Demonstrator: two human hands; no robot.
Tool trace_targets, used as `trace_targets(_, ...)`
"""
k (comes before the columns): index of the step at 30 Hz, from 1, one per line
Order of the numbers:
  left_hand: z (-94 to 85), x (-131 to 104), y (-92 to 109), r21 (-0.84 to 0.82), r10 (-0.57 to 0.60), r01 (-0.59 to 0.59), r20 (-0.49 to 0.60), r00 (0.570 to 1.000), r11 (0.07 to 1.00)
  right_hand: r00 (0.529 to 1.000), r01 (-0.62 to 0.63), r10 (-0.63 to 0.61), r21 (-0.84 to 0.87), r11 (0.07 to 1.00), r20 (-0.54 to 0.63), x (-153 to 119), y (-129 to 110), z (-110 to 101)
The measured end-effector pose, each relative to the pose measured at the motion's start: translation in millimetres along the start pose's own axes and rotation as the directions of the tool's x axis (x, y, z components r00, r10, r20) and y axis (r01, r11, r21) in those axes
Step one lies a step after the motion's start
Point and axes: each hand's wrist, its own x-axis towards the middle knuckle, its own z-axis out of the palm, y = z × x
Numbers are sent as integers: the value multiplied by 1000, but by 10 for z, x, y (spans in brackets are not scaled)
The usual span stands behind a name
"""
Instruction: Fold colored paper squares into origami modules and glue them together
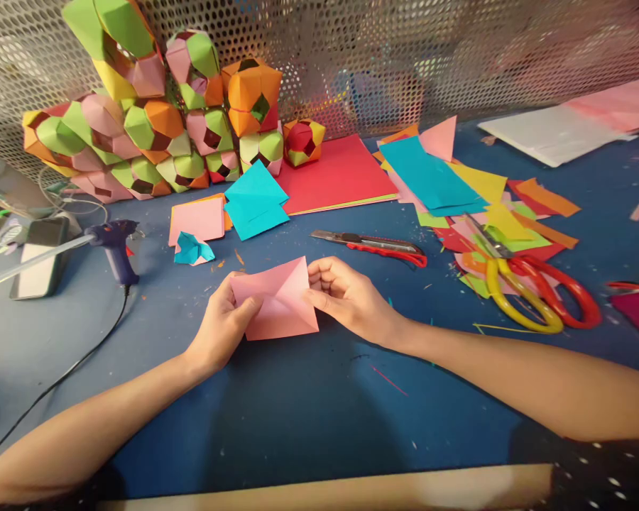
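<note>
A pink paper square with diagonal creases is held up over the blue table between both hands. My left hand pinches its left side, thumb on the front face and fingers behind. At the right edge, my right hand grips the paper between thumb and curled fingers. Just beyond lie a small folded blue-and-pink paper piece, a stack of pink squares with orange under it, and blue squares. A box cutter with a red edge rests behind my right hand.
Folded paper balls are piled at the back left against a perforated metal screen. A glue gun with its cord and a phone lie left. Red sheets, paper scraps and scissors lie back and right.
</note>
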Motion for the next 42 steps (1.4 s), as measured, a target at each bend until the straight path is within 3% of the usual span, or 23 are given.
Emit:
trace_targets(8, 22, -45, 63, 108, -8, 4, 39, 999, 994, 997, -17, 21, -55, 998, 76, -22, -36, -8)
trace_targets(16, 19, -53, 126, 250, 4, -19, 62, 998, 968, 994, -40, 39, 9, 999, 104, -30, -74, 1)
trace_targets(28, 11, 1, 36, 14, -8, 9, -42, 999, 1000, 990, -78, 72, 51, 996, 121, -16, -38, 2)
trace_targets(35, 7, 31, 4, -80, -1, 4, 41, 999, 997, 991, -68, 45, 177, 982, 130, 22, 18, 8)
trace_targets(42, 11, -25, 32, -149, 44, -34, 61, 997, 988, 986, -28, 5, 135, 990, 164, 44, 27, 69)
